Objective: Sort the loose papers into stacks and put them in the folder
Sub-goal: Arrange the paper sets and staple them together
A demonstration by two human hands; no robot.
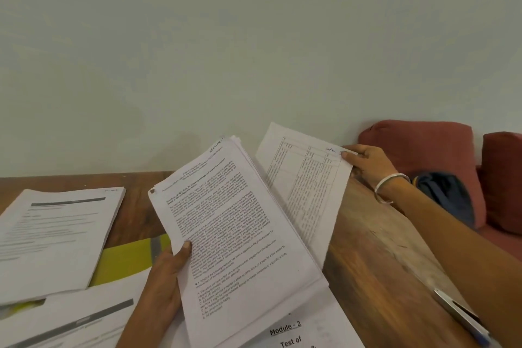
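My left hand (166, 271) grips a thick stapled bundle of printed pages (234, 234) by its left edge, thumb on the text, and holds it tilted above the table. A single sheet with a printed table (305, 186) is held up behind the bundle; my right hand (364, 162) pinches its top right corner. A yellow-green folder (127, 260) lies flat on the wooden table, partly under a stack of printed papers (53, 234) at the left. More papers (84, 322) lie at the bottom left, and a sheet headed "Module - 2" (299, 330) lies under the bundle.
The wooden table (375, 257) ends at a pale wall behind. A pen (463, 316) lies near the table's right edge under my right forearm. Red cushions (423, 155) and a dark blue cloth (446, 192) sit beyond the right edge.
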